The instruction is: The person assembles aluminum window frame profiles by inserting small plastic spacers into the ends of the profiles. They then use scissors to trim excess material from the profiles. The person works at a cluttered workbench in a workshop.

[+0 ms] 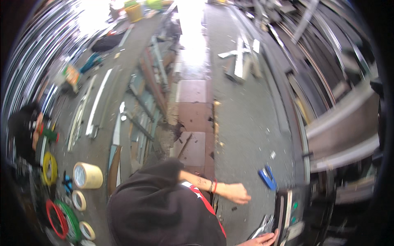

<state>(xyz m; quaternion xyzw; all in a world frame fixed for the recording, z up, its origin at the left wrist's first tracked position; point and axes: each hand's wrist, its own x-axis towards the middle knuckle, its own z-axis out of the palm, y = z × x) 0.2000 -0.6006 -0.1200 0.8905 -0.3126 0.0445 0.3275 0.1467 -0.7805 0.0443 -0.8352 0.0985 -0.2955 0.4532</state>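
Observation:
My left hand [236, 192] is above the grey bench top [246, 135], its fingers curled in. Whatever may be inside them is hidden. A red band and a dark band circle that wrist, below a pushed-up black sleeve [152, 184]. At the lower edge, my right hand [266, 239] is only partly visible. Its fingers reach out toward the edge of a black box [293, 217] with green round buttons. Several shiny metal pieces [262, 226], too blurred to name, lie just above these fingers. A blue hand tool [267, 177] rests on the bench beyond.
Tape rolls [88, 175] and red [56, 219] and green coils [69, 221] lie at left. Another person's dark-clothed arm [24, 131] is near a green cylinder [49, 133]. Metal profiles [242, 61] lie far off; a reddish-brown strip [193, 117] runs between the benches.

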